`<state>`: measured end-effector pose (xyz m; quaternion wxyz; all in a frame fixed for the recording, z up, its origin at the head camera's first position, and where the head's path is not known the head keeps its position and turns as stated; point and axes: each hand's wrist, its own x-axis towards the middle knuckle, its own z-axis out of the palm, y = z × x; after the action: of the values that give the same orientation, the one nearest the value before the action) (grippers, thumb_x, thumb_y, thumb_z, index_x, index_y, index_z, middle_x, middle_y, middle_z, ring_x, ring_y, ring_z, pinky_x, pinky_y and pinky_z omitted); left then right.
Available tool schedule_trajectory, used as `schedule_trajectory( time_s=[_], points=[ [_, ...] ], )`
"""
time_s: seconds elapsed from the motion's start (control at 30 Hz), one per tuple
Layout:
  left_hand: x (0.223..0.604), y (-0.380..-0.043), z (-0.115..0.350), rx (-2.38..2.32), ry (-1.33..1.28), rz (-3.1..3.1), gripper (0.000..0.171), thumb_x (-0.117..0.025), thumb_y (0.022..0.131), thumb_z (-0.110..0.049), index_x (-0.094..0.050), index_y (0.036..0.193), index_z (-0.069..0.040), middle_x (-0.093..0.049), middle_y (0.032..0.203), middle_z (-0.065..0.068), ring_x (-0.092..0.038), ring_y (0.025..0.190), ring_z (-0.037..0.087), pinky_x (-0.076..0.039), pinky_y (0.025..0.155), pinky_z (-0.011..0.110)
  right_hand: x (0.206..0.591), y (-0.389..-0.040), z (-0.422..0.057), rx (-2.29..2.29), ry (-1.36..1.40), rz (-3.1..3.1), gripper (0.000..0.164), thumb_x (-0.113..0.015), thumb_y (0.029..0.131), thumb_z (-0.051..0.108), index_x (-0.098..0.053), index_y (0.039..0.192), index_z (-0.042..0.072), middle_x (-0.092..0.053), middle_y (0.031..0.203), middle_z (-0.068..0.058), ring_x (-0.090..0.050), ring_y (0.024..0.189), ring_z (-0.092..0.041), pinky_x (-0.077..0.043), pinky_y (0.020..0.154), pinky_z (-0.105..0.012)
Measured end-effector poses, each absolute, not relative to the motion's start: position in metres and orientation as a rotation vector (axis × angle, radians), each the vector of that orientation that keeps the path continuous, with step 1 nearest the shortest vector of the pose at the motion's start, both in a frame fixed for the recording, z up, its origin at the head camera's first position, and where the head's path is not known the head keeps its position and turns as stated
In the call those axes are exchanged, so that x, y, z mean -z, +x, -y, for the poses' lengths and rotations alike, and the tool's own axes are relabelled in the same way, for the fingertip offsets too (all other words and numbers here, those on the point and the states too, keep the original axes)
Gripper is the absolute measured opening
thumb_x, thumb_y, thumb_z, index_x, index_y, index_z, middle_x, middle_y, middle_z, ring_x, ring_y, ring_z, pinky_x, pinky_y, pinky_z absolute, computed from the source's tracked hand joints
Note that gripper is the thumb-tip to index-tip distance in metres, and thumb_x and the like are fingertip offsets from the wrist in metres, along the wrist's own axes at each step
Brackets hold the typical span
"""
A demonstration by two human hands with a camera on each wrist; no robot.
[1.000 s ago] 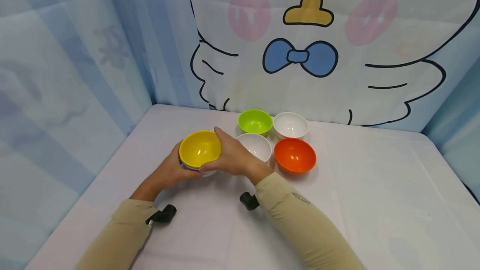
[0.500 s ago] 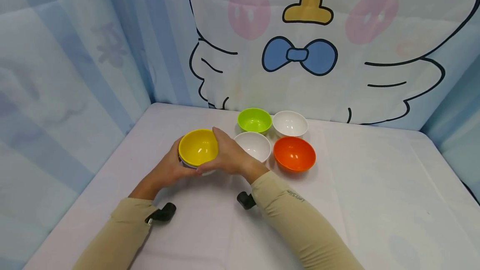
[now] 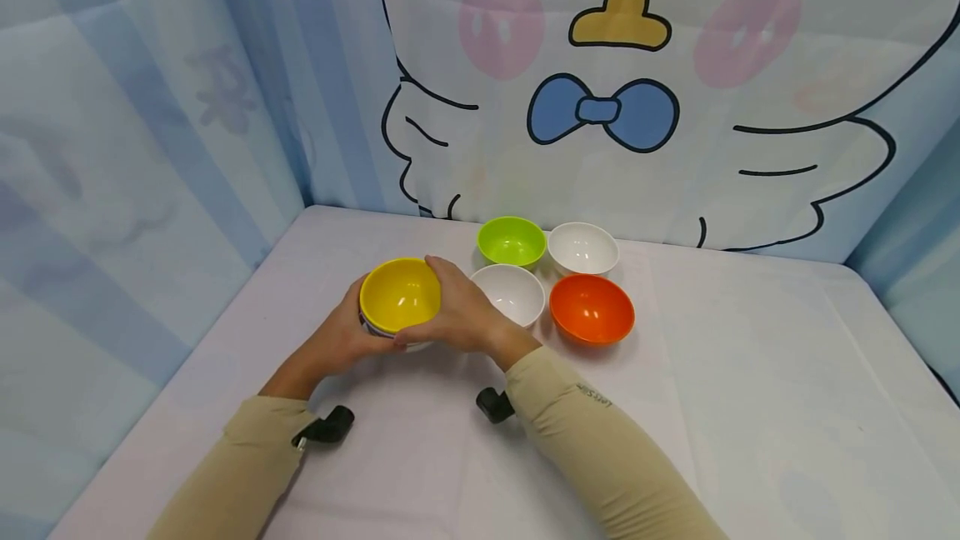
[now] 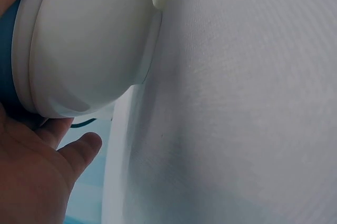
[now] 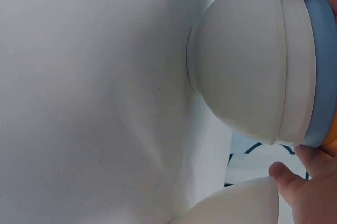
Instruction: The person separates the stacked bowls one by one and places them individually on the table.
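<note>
A yellow bowl point(image 3: 399, 297) tops a stack of nested bowls in the head view. Beneath it, the right wrist view shows a blue bowl point(image 5: 322, 56) and a second rim above the lowest white bowl point(image 5: 237, 61). My left hand point(image 3: 341, 344) grips the stack's left side, thumb toward the front. From the right, my right hand point(image 3: 465, 315) holds the same stack, covering part of the yellow rim. In the left wrist view the white bowl point(image 4: 89, 45) is close to the tabletop; whether its foot touches is hard to tell.
Right of the stack, on the white-covered table point(image 3: 750, 373), stand a green bowl point(image 3: 512, 242), a back white bowl point(image 3: 583, 248), a front white bowl point(image 3: 513, 294) and an orange bowl point(image 3: 592, 310). A printed curtain point(image 3: 345, 107) rises behind the table.
</note>
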<state>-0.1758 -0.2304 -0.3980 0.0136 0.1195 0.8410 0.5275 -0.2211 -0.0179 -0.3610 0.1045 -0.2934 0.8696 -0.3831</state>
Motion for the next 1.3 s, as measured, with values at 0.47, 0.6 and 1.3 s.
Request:
schedule_trajectory(
  time_s=[0.47,0.6,1.3],
  points=[
    [0.396,-0.175,0.230,-1.650,0.391,-2.590,0.102,-0.084,0.078,-0.012,-0.017,0.154,0.001,-0.035,0.148,0.022,-0.037,0.132,0.038,-0.027,0.114,0.059,0.358,-0.223,0.015,1.133,-0.850,-2.607,0.107,-0.082,0.073,0.052,-0.030,0.155,0.006,-0.043,0.149,-0.010,-0.049,0.122,-0.023,-0.047,0.102,-0.040],
    [0.396,-0.175,0.230,-1.643,0.408,-2.595,0.103,-0.084,0.079,-0.012,-0.016,0.154,0.000,-0.034,0.150,0.022,-0.037,0.133,0.038,-0.026,0.114,0.059,0.354,-0.222,0.011,1.171,-0.875,-2.638,0.105,-0.082,0.073,0.050,-0.032,0.153,0.005,-0.045,0.147,-0.011,-0.050,0.121,-0.024,-0.047,0.101,-0.040],
    [0.397,-0.174,0.230,-1.617,0.388,-2.605,0.105,-0.085,0.079,-0.015,-0.014,0.155,-0.002,-0.031,0.150,0.022,-0.038,0.132,0.040,-0.037,0.108,0.059,0.330,-0.208,-0.043,1.290,-0.773,-2.679,0.104,-0.086,0.072,0.042,-0.034,0.153,0.005,-0.044,0.148,-0.011,-0.051,0.120,-0.027,-0.051,0.094,-0.043]
  ],
)
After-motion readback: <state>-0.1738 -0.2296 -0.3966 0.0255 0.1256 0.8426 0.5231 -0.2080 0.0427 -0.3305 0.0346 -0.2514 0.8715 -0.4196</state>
